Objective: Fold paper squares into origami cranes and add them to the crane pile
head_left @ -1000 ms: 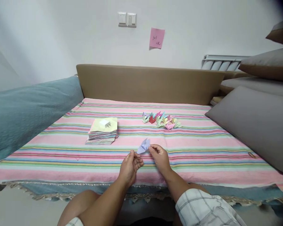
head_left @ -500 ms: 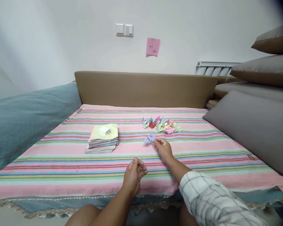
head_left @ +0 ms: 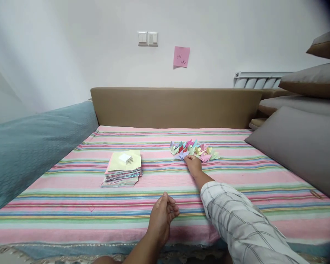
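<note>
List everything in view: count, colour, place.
Paper stack: one, yellow on top, left of centre.
Plug adapter: one, white, on the stack.
Folded papers: many, mixed colours, right of centre.
Held paper: one, lavender, at their near edge.
Striped cloth: one, multicoloured, seat.
Cushions: at least four, grey and brown, right.
Armrest: one, teal, left.
Backrest: one, brown, back.
Switch plates: two, white, wall.
Note: one, pink, wall.
Radiator: one, whitish, back right.
Wall: one, white, back.
Small item: one, brown, right; unclear.
Sleeve: one, white plaid, right arm.
Left hand: one, bare, front.
Right hand: one, bare, at held paper.
</note>
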`<state>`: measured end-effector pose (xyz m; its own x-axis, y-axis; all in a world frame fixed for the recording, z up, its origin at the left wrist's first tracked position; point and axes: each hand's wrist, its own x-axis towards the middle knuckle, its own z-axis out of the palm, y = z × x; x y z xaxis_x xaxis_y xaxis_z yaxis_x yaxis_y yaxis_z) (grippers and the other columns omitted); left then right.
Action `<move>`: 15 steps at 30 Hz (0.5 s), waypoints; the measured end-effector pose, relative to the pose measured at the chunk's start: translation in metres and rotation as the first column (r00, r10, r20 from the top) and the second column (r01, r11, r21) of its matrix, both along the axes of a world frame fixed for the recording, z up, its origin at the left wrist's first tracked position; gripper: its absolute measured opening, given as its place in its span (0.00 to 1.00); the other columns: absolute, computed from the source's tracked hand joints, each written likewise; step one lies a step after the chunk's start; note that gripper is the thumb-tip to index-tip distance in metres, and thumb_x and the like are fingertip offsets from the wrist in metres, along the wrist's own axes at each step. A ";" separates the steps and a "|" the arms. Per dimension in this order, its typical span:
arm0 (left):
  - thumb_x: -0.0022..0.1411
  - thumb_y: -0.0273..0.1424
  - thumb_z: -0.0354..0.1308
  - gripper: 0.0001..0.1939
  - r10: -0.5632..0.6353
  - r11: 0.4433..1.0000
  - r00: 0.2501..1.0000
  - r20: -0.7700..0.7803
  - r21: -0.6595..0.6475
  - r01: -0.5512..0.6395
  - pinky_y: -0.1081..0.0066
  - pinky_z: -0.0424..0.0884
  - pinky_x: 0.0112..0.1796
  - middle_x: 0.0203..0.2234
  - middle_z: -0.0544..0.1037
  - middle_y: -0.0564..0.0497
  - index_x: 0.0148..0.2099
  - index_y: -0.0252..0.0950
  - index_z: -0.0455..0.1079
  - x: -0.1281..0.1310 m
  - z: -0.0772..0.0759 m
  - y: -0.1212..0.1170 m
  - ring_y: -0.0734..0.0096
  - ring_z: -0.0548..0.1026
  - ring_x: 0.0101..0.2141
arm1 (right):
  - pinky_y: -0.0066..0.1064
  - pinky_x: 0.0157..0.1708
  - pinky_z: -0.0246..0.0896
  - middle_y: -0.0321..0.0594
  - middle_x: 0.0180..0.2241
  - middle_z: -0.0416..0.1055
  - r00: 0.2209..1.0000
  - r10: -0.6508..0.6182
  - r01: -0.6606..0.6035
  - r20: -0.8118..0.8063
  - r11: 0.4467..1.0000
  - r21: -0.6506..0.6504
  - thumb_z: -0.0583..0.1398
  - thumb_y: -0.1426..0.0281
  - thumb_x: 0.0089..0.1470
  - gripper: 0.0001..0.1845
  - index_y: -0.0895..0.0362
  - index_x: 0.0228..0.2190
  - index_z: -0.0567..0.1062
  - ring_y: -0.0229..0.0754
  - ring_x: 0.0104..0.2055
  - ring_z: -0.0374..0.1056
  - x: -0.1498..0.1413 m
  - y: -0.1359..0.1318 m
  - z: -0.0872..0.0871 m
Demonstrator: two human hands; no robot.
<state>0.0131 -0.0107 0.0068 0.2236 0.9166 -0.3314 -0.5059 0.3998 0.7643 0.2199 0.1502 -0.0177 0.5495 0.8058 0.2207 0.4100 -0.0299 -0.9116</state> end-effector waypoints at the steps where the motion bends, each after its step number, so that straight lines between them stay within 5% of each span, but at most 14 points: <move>1: 0.47 0.49 0.62 0.22 -0.001 1.000 1.000 -0.001 -0.002 0.001 0.72 0.68 0.28 0.17 0.69 0.53 0.26 0.33 0.65 0.000 0.000 0.000 0.75 0.70 0.22 | 0.30 0.27 0.58 0.39 0.21 0.74 1.000 -0.003 0.003 -0.004 1.000 -0.015 0.57 0.59 0.41 0.16 0.57 0.27 0.77 0.43 0.25 0.68 0.001 0.002 -0.001; 15: 0.45 0.51 0.62 0.24 -0.004 1.000 1.000 -0.029 0.018 0.005 0.72 0.67 0.28 0.17 0.70 0.52 0.25 0.33 0.66 0.000 0.000 -0.001 0.75 0.69 0.22 | 0.28 0.25 0.60 0.36 0.21 0.73 0.991 0.100 -0.103 -0.091 0.994 -0.029 0.59 0.60 0.39 0.15 0.58 0.26 0.76 0.41 0.25 0.69 0.005 0.004 -0.003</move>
<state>0.0134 -0.0119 0.0073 0.2183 0.9215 -0.3213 -0.4817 0.3881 0.7857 0.2248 0.1539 -0.0203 0.4804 0.8648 0.1460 0.3295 -0.0237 -0.9439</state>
